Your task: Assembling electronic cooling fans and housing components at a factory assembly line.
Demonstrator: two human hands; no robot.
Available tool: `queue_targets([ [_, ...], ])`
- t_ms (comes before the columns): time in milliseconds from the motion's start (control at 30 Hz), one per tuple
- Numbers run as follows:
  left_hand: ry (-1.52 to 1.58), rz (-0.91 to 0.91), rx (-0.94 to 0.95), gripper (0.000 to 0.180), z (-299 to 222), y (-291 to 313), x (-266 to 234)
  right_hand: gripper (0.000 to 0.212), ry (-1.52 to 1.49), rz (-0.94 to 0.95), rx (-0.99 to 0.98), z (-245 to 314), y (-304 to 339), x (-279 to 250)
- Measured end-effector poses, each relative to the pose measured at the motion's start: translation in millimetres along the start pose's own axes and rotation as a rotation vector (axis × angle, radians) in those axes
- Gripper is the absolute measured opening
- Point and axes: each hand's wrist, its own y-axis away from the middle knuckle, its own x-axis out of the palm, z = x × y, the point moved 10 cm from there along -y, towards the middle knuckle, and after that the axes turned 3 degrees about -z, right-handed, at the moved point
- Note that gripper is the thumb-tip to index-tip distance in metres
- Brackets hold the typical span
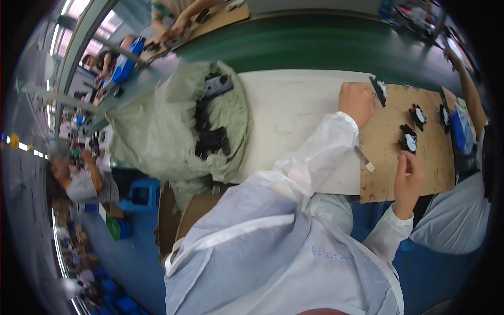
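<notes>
My left hand (pixel 357 104) is closed in a fist at the top left edge of a brown cardboard sheet (pixel 433 173). A narrow black plastic part (pixel 377 92) with white bristly bits sticks out on the right side of that fist. My right hand (pixel 409 181) is over the right part of the cardboard, thumb and fingers curled together. Just beyond its fingertips lies a black part with a white centre (pixel 408 139). Whether the fingertips touch it or pinch something small, I cannot make out. A similar black-and-white part (pixel 418 116) lies farther up.
A green woven sack (pixel 157 123) with black plastic parts in its mouth stands left on the white board (pixel 294 105). A flat strip with a pale end (pixel 365 160) lies by the cardboard's left edge. Another person's arm (pixel 464 86) is at the right, near a blue packet (pixel 462 128).
</notes>
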Motion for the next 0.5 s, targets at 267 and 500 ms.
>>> queue_targets([
  [267, -0.206, -0.625, 0.119, 0.014, 48.4, 11.2, -261.4, 0.015, -0.228, 0.402, -0.344, 128.8, -53.4, 98.9],
  [500, -0.181, -0.922, -0.086, 0.010, 113.5, 84.0, -436.7, 0.043, -0.472, 0.859, -0.776, 279.2, 28.5, 297.5],
])
